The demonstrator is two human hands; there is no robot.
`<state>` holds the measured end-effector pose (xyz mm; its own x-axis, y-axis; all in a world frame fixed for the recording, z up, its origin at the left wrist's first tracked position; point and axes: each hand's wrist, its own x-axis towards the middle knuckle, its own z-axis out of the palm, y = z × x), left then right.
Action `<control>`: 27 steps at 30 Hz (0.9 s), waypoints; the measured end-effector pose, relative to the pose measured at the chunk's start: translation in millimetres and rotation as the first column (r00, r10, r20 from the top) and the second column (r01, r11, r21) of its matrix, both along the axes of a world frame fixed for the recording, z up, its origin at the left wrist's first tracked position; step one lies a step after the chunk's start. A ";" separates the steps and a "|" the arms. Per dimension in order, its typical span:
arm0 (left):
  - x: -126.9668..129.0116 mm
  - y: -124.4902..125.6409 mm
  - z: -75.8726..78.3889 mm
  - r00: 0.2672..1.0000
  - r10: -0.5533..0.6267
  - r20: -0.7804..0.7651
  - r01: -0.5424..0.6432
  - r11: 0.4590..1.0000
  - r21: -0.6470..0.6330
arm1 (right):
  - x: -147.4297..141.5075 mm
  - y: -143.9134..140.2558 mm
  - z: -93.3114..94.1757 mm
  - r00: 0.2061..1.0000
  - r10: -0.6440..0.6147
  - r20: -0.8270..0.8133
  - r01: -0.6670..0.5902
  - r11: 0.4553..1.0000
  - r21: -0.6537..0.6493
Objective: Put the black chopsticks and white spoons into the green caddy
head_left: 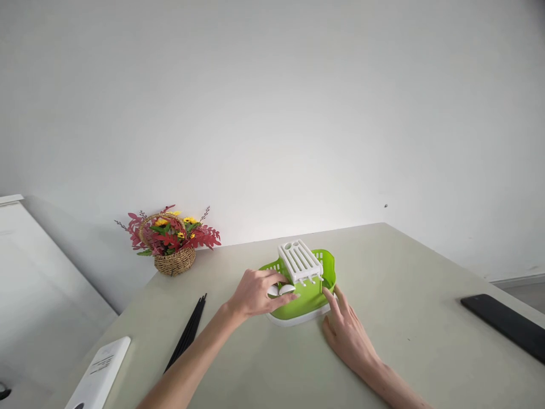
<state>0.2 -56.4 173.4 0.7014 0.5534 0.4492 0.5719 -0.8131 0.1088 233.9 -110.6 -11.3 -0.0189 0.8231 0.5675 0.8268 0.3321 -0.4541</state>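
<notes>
Left hand: the left hand [255,292] lay over the near left rim of the green drainer basket [317,284], fingers curled loosely over the edge and touching two white spoons [281,289]; whether they actually pinched a spoon I could not tell.
Right hand: the right hand [347,329] rested palm down on the table [400,318], fingers spread and flat, holding nothing, its fingertips [330,295] just touching the basket's near right corner.
Green drainer basket: it sat between the two hands, just beyond the fingers of both, on a white drip tray [298,318] whose rim showed beneath it.
White cutlery holder [300,261]: a slotted white piece, tilted, sat at the basket's far rim, just beyond the left hand's fingertips.
White spoons: they lay inside the basket, right under the left fingers.
Black chopsticks [187,332]: a bundle lay on the table, near the left forearm on its outer side.
White device [100,372]: farther out to the left of that forearm, near the table edge.
Flower basket [172,238]: well beyond the left hand, against the wall.
Black phone [504,321]: well apart from the right hand, far out on its right.
</notes>
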 end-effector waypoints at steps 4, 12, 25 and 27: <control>0.6 11.4 -3.7 0.999 -0.041 0.010 0.041 0.997 -0.059 | -0.5 -1.0 2.6 1.000 -0.008 -0.009 0.008 1.000 0.002; -1.1 15.8 -9.8 0.999 0.012 0.052 -0.003 0.986 -0.165 | -1.1 -2.5 4.4 1.000 -0.013 -0.020 0.013 1.000 0.013; -1.9 13.5 -12.0 0.988 -0.140 0.058 0.124 0.967 0.221 | -0.5 -1.3 6.8 1.000 -0.024 -0.008 0.024 0.999 0.028; -3.7 16.4 -8.6 0.987 -0.142 0.081 0.121 0.967 0.224 | -0.1 -1.6 7.5 1.000 -0.018 -0.003 0.018 1.000 0.014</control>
<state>-3.5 -40.0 164.8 0.7094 0.3407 0.6170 0.4543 -0.8903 -0.0306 233.8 -112.3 -3.9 -0.0029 0.8155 0.5787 0.8312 0.3237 -0.4520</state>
